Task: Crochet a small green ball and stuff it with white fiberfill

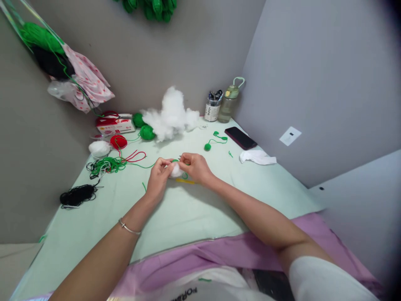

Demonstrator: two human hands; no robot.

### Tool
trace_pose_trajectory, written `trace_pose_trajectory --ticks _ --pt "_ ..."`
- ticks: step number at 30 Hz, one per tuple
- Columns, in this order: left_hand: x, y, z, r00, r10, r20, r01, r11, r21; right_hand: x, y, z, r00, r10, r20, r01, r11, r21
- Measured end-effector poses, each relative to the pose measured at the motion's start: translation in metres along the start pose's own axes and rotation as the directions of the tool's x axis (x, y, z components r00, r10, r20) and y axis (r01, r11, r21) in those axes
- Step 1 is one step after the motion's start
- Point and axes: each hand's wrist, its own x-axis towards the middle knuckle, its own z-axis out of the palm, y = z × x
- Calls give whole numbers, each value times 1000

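Observation:
Both hands meet over the middle of the table around a small white puff [176,170], with a bit of green yarn work [174,160] along its top edge. My left hand [159,176] pinches it from the left, thumb against the white. On the other side my right hand [197,168] is closed, its fingertips at the puff's upper right. The fingers partly hide the piece, so its exact shape cannot be made out. Just below lies a yellow crochet hook handle [185,181]. A green strand [140,166] runs leftward from the left hand.
Left are black yarn [77,195], tangled green yarn [109,166], a red ball [118,141] and a white ball [99,149]. White stuffing [172,115], a pen cup [212,109] and a bottle [228,102] stand behind. A phone [240,138] and white cloth [257,157] lie right.

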Motion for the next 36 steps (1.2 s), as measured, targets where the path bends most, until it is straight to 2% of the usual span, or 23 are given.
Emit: trace_pose_trajectory --ticks 4,7,10,14,22,28,32,36 --pt "6 -1 -3 1000 4 5 -4 1000 18 -8 -7 -5 996 -78 52 82 994 -70" --pt "10 -5 -4 998 38 -48 -36 998 44 -14 -11 -1 989 -110 104 119 989 -92" --pt "11 -7 -2 993 59 -103 -53 997 55 -16 -14 7 987 -102 120 113 990 -87" --pt "8 -6 0 992 26 -126 -24 1000 12 -10 -12 9 994 -51 93 54 998 -29" --pt "3 12 -1 998 -53 -35 48 991 -127 1 7 1 998 6 65 -15 991 136" --pt "4 17 0 990 -128 61 138 965 -223 4 8 5 998 2 57 -20 951 308" --pt "0 18 4 986 -138 89 156 958 -239 4 5 8 999 21 25 -28 945 326" --pt "-3 17 7 990 -130 55 139 961 -238 5 4 13 999 44 -14 -38 958 283"
